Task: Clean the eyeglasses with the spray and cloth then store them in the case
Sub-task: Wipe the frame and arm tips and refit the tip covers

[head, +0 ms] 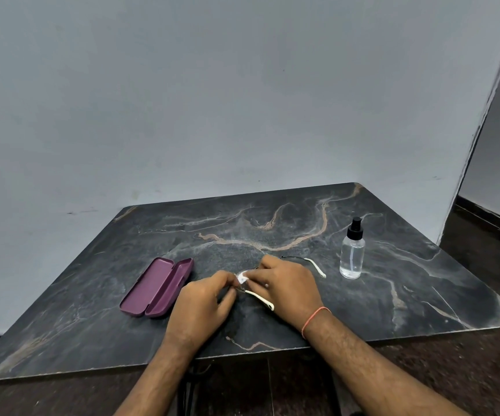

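Dark marble-patterned tabletop [392, 295], glossy, veined in tan and white, corners rounded. Both hands meet at its middle. Left hand [203, 304] has fingers curled, pinching at the eyeglasses [260, 298] where frame and lens sit; right hand [287, 283] curls over the same spot, fingertips pressing a small white cloth [242, 277] against the glasses. Only a scrap of cloth shows between the two thumbs; lens mostly hidden, hard to make out. One white temple arm curves out below the right palm, the other pokes out beyond its knuckles, toward the spray bottle [352, 253]. Bottle stands upright just right of the right hand: clear plastic cylinder, clear liquid, black pump top. Plum-coloured hard case [157, 286] lies open just left of the left hand, matte, two shallow oblong halves. Thin orange thread band [314, 318] circles the right wrist.
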`<state>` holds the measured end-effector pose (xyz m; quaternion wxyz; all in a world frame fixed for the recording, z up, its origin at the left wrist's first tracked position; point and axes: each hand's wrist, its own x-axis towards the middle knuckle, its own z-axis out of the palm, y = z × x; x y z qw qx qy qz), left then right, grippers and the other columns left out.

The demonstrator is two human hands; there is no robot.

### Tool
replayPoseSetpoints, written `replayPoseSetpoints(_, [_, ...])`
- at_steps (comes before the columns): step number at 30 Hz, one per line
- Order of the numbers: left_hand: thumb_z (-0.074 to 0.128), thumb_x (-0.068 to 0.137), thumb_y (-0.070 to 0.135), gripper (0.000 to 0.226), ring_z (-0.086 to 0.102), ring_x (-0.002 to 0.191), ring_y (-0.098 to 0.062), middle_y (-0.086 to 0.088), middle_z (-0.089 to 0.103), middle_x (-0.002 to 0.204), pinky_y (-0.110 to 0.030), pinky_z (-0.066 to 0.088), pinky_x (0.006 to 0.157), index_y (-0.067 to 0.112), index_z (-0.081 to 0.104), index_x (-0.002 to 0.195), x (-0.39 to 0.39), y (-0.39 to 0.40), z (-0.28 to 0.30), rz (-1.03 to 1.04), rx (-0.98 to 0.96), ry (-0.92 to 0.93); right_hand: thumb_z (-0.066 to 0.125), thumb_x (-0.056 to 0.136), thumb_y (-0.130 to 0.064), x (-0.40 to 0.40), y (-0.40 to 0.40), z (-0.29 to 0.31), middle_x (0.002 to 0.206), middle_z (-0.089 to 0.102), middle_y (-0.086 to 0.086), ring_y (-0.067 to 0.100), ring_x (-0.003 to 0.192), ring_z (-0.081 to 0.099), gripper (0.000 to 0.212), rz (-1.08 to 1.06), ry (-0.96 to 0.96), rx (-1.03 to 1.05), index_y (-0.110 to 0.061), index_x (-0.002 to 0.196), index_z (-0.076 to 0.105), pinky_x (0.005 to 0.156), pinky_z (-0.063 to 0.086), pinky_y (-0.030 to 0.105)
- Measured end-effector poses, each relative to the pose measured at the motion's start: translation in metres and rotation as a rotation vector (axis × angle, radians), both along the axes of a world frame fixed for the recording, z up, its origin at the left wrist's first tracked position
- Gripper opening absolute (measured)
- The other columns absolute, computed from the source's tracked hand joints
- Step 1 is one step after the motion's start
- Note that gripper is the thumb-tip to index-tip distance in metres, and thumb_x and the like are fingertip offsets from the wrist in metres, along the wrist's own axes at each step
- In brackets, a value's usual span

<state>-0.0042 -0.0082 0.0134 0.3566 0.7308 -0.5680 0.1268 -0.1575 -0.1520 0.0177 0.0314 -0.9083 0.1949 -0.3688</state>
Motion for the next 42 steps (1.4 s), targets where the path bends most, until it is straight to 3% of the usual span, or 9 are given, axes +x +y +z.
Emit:
replayPoseSetpoints(3, [0.080,0.089,0.020,0.019,0.073,0.073,-0.003,0.015,0.078,0.085,-0.035,0.060,0.067,0.032,0.071,0.100,-0.001,0.000,0.000,0.015,-0.003,-0.004,0.059,0.094,-0.052,-0.002,-0.001,-0.002,0.088,0.065,-0.010,0.015,0.073,0.070,0.030,-0.017,0.030,0.019,-0.035,0.100,0.082,0.058,0.052,0.031])
replayPoseSetpoints(6, [0.080,0.090,0.022,0.018,0.071,0.072,-0.001,0.017,0.077,0.084,-0.030,0.058,0.065,0.034,0.069,0.099,0.000,0.000,0.001,0.050,-0.006,0.016,0.052,0.094,-0.061,-0.003,0.001,0.002,0.086,0.064,-0.009,0.013,0.075,0.068,0.038,0.095,0.112,0.061,-0.040,0.104,0.082,0.059,0.050,0.031])
replayPoseSetpoints(10, [0.081,0.089,0.024,0.019,0.060,0.058,0.004,0.018,0.072,0.077,-0.009,0.040,0.056,0.034,0.069,0.097,0.000,-0.001,0.001,0.085,0.014,0.035,0.068,0.094,-0.053,-0.004,-0.001,0.003,0.081,0.065,-0.014,0.003,0.072,0.064,0.019,0.001,-0.105,0.129,-0.040,0.100,0.082,0.062,0.040,0.016])
replayPoseSetpoints(13, [0.080,0.093,0.030,0.016,0.068,0.071,0.002,0.021,0.075,0.087,-0.007,0.045,0.065,0.035,0.071,0.105,-0.003,-0.002,0.003,0.083,-0.018,0.062,0.072,0.096,-0.046,-0.008,-0.002,0.004,0.082,0.067,-0.013,0.004,0.071,0.064,0.014,-0.138,-0.207,0.129,-0.034,0.092,0.079,0.060,0.041,0.018])
replayPoseSetpoints(17, [0.079,0.094,0.028,0.041,0.072,0.102,0.001,0.020,0.078,0.113,-0.016,0.053,0.089,0.031,0.072,0.135,0.001,-0.004,0.002,0.048,-0.050,0.034,0.072,0.094,-0.041,-0.005,0.000,0.001,0.088,0.068,-0.012,0.007,0.072,0.068,0.010,-0.141,-0.144,0.098,-0.032,0.092,0.076,0.062,0.046,0.024])
replayPoseSetpoints(24, [0.077,0.096,0.022,0.036,0.060,0.089,-0.003,0.019,0.061,0.098,-0.020,0.055,0.080,0.026,0.075,0.132,0.003,-0.007,-0.002,0.046,-0.034,0.000,0.063,0.095,-0.037,-0.004,-0.001,-0.006,0.091,0.067,-0.007,0.019,0.070,0.070,0.012,-0.113,-0.046,-0.031,-0.031,0.100,0.072,0.058,0.058,0.035])
replayPoseSetpoints(33, [0.070,0.100,0.021,0.034,0.063,0.089,-0.014,0.008,0.063,0.098,-0.037,0.060,0.076,0.019,0.074,0.134,0.004,-0.007,-0.002,0.114,-0.085,0.003,0.054,0.093,-0.038,-0.004,0.005,-0.004,0.076,0.067,-0.005,0.022,0.062,0.067,0.013,-0.147,-0.014,-0.058,-0.026,0.087,0.053,0.055,0.054,0.038])
replayPoseSetpoints(42, [0.071,0.098,0.016,0.033,0.059,0.086,-0.012,0.010,0.059,0.095,-0.036,0.057,0.076,0.020,0.075,0.130,0.005,-0.006,0.000,0.134,-0.137,0.023,0.055,0.087,-0.034,-0.002,0.009,0.000,0.066,0.062,0.000,0.033,0.048,0.060,0.017,-0.190,-0.016,-0.041,-0.021,0.084,0.044,0.044,0.046,0.037])
